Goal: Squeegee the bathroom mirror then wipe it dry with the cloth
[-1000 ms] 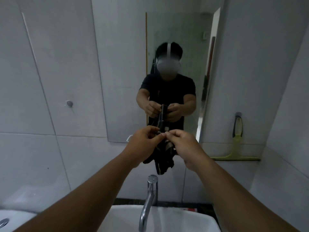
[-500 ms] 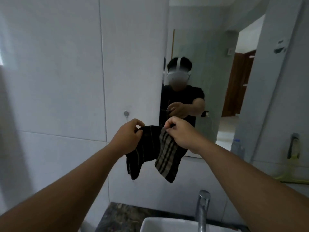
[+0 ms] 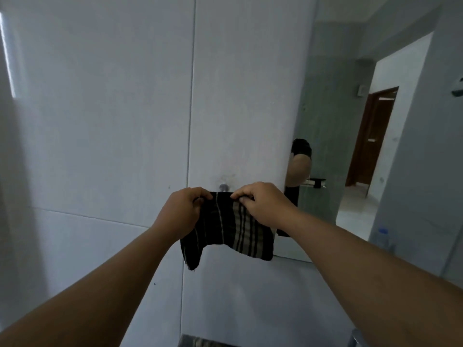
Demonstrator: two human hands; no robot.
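Note:
A dark cloth [image 3: 225, 229] with pale stripes hangs spread out between both hands, in front of the tiled wall. My left hand [image 3: 181, 210] pinches its upper left corner and my right hand [image 3: 263, 201] pinches its upper right edge. A small round wall hook [image 3: 223, 187] sits just above the cloth's top edge, between my hands. The bathroom mirror [image 3: 350, 146] is to the right and reflects part of my arm and a doorway. The squeegee is out of view.
Pale wall tiles [image 3: 112, 121] fill the left and centre. A faucet top [image 3: 357, 339] shows at the lower right corner. A dark stone counter edge [image 3: 200, 341] appears at the bottom. A clear bottle [image 3: 383, 239] shows low at the mirror's right side.
My view has swung left, away from the mirror toward the wall hook. The cloth went from bunched to spread between my hands and has risen to just under the hook.

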